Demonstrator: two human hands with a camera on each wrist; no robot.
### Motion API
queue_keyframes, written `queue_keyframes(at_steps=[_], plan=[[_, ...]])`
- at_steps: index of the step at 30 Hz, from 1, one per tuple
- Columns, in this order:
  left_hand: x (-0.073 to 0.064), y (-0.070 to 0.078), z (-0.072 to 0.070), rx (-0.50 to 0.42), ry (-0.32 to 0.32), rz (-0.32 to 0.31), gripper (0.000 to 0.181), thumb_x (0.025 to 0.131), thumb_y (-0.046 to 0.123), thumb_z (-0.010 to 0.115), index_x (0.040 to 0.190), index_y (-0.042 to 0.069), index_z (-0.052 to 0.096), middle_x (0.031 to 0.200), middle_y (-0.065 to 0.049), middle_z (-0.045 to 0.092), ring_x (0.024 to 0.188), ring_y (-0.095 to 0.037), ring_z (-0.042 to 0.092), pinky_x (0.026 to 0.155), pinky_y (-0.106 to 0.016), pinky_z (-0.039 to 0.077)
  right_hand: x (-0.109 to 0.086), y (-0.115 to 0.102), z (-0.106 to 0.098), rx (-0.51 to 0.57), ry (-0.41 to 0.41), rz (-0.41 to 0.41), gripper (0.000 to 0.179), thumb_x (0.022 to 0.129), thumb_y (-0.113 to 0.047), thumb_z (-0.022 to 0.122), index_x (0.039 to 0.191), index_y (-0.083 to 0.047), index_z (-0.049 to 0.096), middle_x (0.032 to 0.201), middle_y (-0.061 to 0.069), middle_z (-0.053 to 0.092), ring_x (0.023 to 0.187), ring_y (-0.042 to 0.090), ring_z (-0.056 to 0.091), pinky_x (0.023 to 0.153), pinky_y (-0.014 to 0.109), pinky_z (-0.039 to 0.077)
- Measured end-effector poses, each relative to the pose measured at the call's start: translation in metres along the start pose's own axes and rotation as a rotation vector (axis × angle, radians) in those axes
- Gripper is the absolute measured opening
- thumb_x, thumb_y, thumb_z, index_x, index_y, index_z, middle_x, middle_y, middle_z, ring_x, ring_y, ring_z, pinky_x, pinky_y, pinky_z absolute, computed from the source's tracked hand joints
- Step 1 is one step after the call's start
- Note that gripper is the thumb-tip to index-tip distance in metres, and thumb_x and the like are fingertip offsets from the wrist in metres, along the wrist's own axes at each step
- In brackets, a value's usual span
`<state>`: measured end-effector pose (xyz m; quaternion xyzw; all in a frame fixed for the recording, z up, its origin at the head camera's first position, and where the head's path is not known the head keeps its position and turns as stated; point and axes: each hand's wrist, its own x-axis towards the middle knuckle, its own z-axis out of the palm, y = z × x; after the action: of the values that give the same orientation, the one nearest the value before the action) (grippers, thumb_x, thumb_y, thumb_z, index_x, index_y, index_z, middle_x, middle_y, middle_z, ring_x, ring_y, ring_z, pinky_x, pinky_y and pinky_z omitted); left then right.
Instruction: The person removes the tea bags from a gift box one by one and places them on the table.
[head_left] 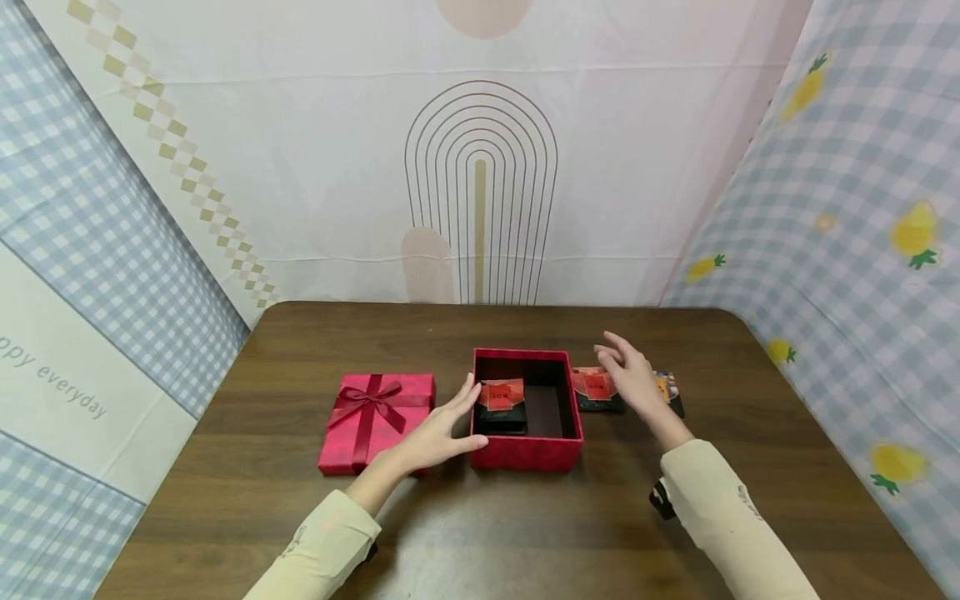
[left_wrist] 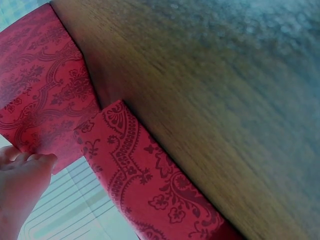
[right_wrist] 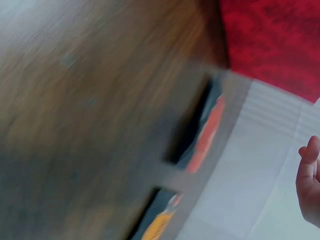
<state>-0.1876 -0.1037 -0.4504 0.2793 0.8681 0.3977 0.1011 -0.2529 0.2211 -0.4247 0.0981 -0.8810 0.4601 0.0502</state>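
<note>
An uncovered red gift box point(head_left: 527, 455) stands mid-table, with a black-and-red packet point(head_left: 501, 407) inside on its left. My left hand point(head_left: 441, 435) rests against the box's left side, fingers and thumb extended; the left wrist view shows its fingertips at the patterned box wall point(left_wrist: 45, 80). My right hand point(head_left: 632, 377) hovers right of the box with loosely bent fingers, holding nothing. Beneath it lie another black-and-red packet point(head_left: 595, 390) and, farther right, a dark packet with yellow point(head_left: 663, 385), partly hidden by the hand. Both packets appear blurred in the right wrist view.
The red lid point(head_left: 386, 423) with a ribbon bow lies on the wooden table point(head_left: 517, 533), left of the box. A patterned white cloth point(head_left: 330, 167) hangs behind the table, and checked cloths point(head_left: 847, 333) hang at both sides.
</note>
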Motion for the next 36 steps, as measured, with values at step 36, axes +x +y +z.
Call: queue_keyframes(at_steps=[36], plan=[[-0.001,0.002,-0.001,0.005,0.015,0.013,0.080,0.087,0.036,0.060,0.146,0.006,0.014,0.153,-0.008,0.000,0.137,-0.026,0.017,0.106,-0.045,0.024,-0.001,-0.063,0.098,0.268,-0.219,0.094,0.039,0.096,-0.008,0.042,0.133,0.003,0.041,0.130,0.024,0.046,0.107,0.034,0.053,0.090,0.044,0.044]])
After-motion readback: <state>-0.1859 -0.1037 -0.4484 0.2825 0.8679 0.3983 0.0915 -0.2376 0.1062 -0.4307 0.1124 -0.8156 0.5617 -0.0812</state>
